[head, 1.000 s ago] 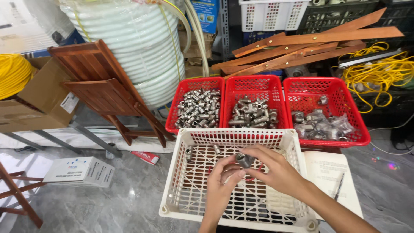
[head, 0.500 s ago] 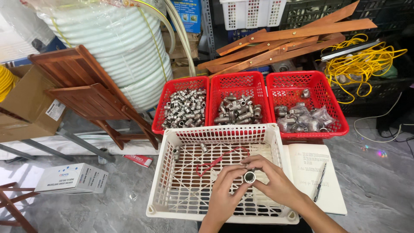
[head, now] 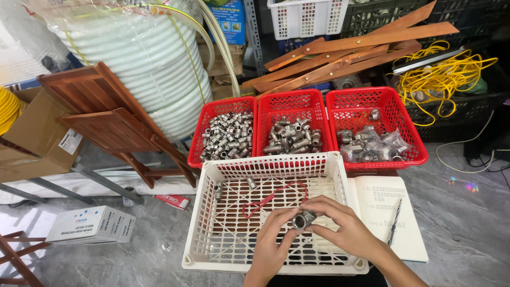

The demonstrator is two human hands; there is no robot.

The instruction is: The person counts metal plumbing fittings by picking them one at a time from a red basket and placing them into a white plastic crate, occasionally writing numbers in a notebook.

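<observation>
both hands pinching one metal fitting point(head: 303, 219) | left hand point(head: 272, 245) + right hand point(head: 342, 229) gripping it | over white basket point(head: 212, 223) | red baskets point(head: 297, 103) just behind

Both hands' fingers point(head: 291, 232) on a metal fitting point(head: 303, 219), seemingly threaded, above the white basket point(head: 212, 250).

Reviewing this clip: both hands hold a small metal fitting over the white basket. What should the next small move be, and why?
Probably finish turning the silver metal pipe fitting between the left hand and right hand, then lower it into the white plastic basket directly beneath, which holds only a few fittings.
</observation>
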